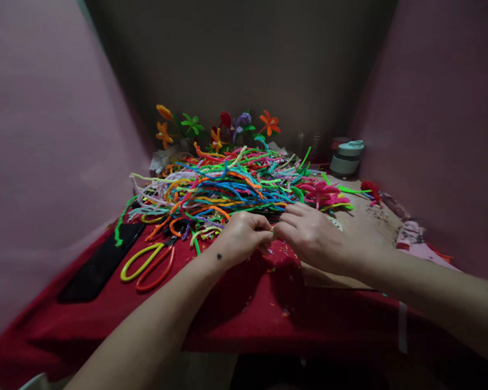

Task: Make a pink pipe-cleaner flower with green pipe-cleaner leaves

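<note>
My left hand point(243, 236) and my right hand point(312, 234) meet over the front of the red-covered table, fingertips almost touching. Both are closed in a pinch; whatever lies between the fingers is too small and hidden to name. Just behind them spreads a large heap of colourful pipe cleaners point(231, 187). A pink pipe-cleaner flower point(320, 193) rests on the heap's right end, beyond my right hand. To the left of my left hand lie scissors point(150, 265) with one yellow and one red handle loop, their blades partly under the pipe cleaners.
A black phone point(101, 262) lies at the left of the red cloth point(228, 319). Pipe-cleaner flowers point(269, 123) stand at the back. At the back right is a lidded cup point(346, 158). A brown board point(372, 214) lies under my right arm. Pink walls point(44, 135) flank both sides.
</note>
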### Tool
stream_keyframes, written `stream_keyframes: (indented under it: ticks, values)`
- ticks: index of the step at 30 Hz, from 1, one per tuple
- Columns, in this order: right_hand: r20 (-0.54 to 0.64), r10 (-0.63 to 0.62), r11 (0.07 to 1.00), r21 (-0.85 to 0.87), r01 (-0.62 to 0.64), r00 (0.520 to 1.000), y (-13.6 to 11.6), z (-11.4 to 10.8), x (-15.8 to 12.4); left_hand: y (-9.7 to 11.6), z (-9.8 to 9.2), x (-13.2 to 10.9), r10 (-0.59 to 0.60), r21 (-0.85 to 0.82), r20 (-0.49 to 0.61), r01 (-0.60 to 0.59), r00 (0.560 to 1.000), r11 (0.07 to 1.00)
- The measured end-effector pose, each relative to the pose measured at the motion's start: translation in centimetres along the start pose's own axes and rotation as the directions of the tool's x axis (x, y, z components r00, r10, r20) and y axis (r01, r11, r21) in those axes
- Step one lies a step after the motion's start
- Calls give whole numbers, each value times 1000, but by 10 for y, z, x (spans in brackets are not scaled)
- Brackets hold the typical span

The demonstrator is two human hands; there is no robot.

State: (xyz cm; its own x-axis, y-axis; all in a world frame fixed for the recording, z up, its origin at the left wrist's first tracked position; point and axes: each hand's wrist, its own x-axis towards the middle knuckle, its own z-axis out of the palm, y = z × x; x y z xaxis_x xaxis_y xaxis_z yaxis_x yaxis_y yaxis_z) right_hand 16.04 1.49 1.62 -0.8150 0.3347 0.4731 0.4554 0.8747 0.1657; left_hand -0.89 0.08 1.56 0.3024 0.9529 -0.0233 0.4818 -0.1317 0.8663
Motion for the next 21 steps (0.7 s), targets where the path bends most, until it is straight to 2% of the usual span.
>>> stream_keyframes:
  ticks: [2, 4, 5, 7, 10, 12, 13, 15, 16, 18, 21]
  values:
    - [90, 217, 961, 153, -229, 972, 2, 1, 5, -2, 3, -2, 136, 232, -94, -111, 986, 966]
    - [259, 410, 821, 313, -477, 875, 5, -2, 9, -5, 6, -3, 303, 442, -143, -213, 942, 871]
    - [361, 467, 708, 395, -585, 808, 8, -4, 11, -6, 8, -4, 376, 516, -138, -258, 916, 817]
    - [557, 462, 414, 553, -723, 691, 15, -7, 14, -8, 10, -5, 482, 594, -108, -332, 869, 732]
    - [743, 302, -92, 647, -757, 597, 25, -5, 11, -10, 12, -7, 580, 597, -98, -419, 809, 684]
    - [795, 186, -350, 603, -717, 578, 28, 0, 6, -9, 12, -9, 633, 567, -120, -471, 765, 676]
    - [803, 127, -438, 572, -693, 582, 28, 3, 3, -9, 12, -10, 656, 552, -127, -497, 744, 669]
    - [788, 31, -546, 529, -650, 615, 25, 8, -3, -7, 12, -11, 682, 522, -132, -535, 719, 665]
    - [774, 8, -582, 518, -626, 633, 23, 10, -6, -6, 12, -12, 677, 495, -137, -542, 723, 679]
    - [759, 22, -648, 507, -568, 651, 16, 12, -9, -3, 12, -13, 609, 398, -173, -510, 774, 762]
    - [727, 184, -687, 577, -442, 662, 5, 9, -7, 2, 11, -12, 389, 168, -243, -356, 889, 919]
